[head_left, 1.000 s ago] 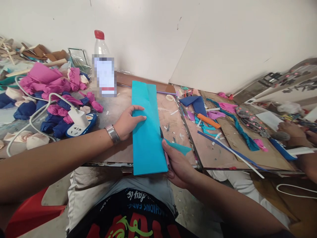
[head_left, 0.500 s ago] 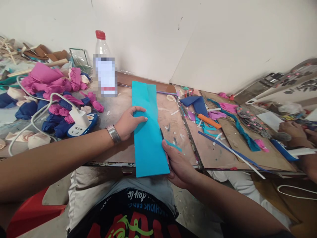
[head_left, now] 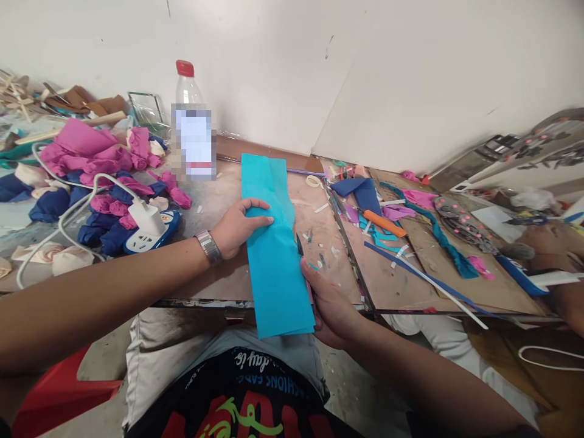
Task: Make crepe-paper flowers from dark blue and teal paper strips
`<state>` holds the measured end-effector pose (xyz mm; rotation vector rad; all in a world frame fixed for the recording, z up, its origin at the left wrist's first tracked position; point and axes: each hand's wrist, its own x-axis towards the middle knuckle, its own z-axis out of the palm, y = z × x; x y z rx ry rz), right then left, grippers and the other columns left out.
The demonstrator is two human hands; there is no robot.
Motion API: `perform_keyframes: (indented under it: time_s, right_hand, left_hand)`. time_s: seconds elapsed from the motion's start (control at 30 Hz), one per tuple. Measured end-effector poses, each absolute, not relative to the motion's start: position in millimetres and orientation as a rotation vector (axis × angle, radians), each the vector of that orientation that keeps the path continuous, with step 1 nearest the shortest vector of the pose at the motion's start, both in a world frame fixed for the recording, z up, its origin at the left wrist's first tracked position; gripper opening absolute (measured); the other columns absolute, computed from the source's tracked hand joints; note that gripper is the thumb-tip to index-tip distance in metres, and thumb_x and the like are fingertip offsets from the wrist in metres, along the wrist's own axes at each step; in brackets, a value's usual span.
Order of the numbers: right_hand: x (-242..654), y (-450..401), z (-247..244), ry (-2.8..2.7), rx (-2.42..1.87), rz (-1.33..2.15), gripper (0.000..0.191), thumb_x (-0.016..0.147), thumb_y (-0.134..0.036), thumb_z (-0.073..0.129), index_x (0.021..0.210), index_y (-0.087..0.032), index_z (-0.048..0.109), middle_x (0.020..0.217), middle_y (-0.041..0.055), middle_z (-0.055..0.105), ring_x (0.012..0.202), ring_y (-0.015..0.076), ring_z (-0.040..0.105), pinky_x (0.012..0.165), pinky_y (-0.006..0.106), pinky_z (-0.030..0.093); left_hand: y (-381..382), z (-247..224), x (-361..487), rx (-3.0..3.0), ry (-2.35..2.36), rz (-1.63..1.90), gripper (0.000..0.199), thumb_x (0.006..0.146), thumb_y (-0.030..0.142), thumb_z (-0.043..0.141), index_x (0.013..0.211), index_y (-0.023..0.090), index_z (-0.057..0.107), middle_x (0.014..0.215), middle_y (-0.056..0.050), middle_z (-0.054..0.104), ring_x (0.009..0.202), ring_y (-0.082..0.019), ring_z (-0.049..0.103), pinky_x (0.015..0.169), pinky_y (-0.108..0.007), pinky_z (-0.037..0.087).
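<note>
A long folded sheet of turquoise paper [head_left: 279,280] hangs over the table's front edge, tilted a little. My left hand [head_left: 236,226] grips its left side about halfway up, thumb and fingers on the upper face. At the lower right edge of the paper, my right hand [head_left: 332,304] is closed around scissors [head_left: 299,245]. Their dark blade tip points up along the cut right edge, and part of a pinkish handle shows under the thumb. The paper hides the rest of the scissors. A small turquoise scrap [head_left: 314,266] shows beside my right thumb.
Left are crumpled pink, navy and cream paper pieces [head_left: 91,146], a blue power strip [head_left: 150,234] with a white charger, and a red-capped bottle [head_left: 188,85] behind a blurred phone. Right lie an orange-handled tool [head_left: 385,223] and paper strips. Another person's hand [head_left: 542,243] is far right.
The paper's lower end has shifted down and slightly right. More of the scissor blade shows, and the thin turquoise offcut by my right thumb is mostly out of sight. The other person's hand now holds a pen-like tool.
</note>
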<state>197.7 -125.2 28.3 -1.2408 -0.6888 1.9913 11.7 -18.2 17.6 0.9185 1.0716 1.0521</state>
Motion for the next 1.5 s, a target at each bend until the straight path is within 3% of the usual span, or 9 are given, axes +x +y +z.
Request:
perform_keyframes:
  time_s: [0.13, 0.43, 1.07, 1.5]
  right_hand:
    - [199.3, -126.2, 27.8, -0.682, -1.255, 1.981, 0.062, 0.07, -0.073, 0.081, 0.07, -0.022, 0.046, 0.037, -0.0121, 0.043, 0.027, 0.0043, 0.032, 0.028, 0.016, 0.021]
    - [200.2, -133.5, 33.2, -0.702, -1.133, 2.075, 0.061, 0.072, -0.069, 0.082, 0.071, -0.02, 0.046, 0.04, -0.011, 0.046, 0.028, 0.0023, 0.029, 0.03, 0.014, 0.021]
    - [196.2, -136.0, 30.3, -0.704, -1.194, 2.025, 0.061, 0.073, -0.071, 0.08, 0.072, -0.021, 0.045, 0.041, -0.0117, 0.041, 0.03, 0.0026, 0.027, 0.03, 0.015, 0.02]
    - [191.0, -132.8, 29.9, -0.66, -1.235, 1.965, 0.061, 0.069, -0.071, 0.082, 0.076, -0.021, 0.049, 0.043, -0.0115, 0.049, 0.029, 0.0029, 0.032, 0.028, 0.014, 0.021]
  left_hand:
    - [-17.7, 18.4, 10.9, 0.914, 1.081, 1.057, 0.046, 0.066, 0.026, 0.085, 0.108, 0.022, 0.064, 0.093, -0.005, 0.071, 0.076, -0.021, 0.069, 0.06, -0.033, 0.059]
    - [-14.2, 18.6, 7.5, 0.922, 1.115, 1.083, 0.046, 0.068, 0.028, 0.083, 0.109, 0.024, 0.064, 0.08, -0.002, 0.068, 0.069, -0.021, 0.068, 0.056, -0.031, 0.057]
    - [-15.4, 17.8, 9.1, 0.912, 1.078, 1.082, 0.047, 0.069, 0.033, 0.085, 0.11, 0.023, 0.064, 0.082, -0.003, 0.07, 0.069, -0.021, 0.069, 0.057, -0.032, 0.058]
    - [-17.6, 19.8, 9.0, 0.902, 1.001, 1.076, 0.053, 0.067, 0.026, 0.086, 0.113, 0.024, 0.061, 0.088, -0.004, 0.072, 0.071, -0.022, 0.07, 0.059, -0.035, 0.061]
